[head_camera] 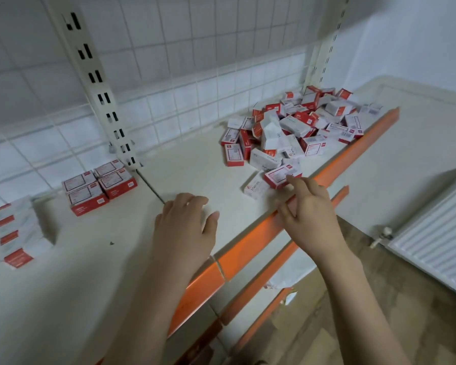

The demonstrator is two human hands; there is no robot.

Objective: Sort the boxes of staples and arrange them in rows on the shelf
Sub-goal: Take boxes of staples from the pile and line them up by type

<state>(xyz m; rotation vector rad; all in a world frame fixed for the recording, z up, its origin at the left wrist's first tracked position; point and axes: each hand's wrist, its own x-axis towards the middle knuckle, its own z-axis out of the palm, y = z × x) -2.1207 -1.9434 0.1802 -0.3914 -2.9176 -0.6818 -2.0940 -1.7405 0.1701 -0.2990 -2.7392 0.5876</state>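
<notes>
2 bare forearms, left hand (pixel 186 227), right hand (pixel 309 214)

A cream shelf (pixel 184 164) with an orange front edge (pixel 261 230) is carrying everything. At its far right a loose heap of red-and-white staple boxes (pixel 298 127) is lying jumbled, spilling toward the near edge. At the far left, against the tiled wall, four boxes (pixel 99 185) are sitting in a tidy block. A row of boxes (pixel 19 233) is lining up at the left edge.
</notes>
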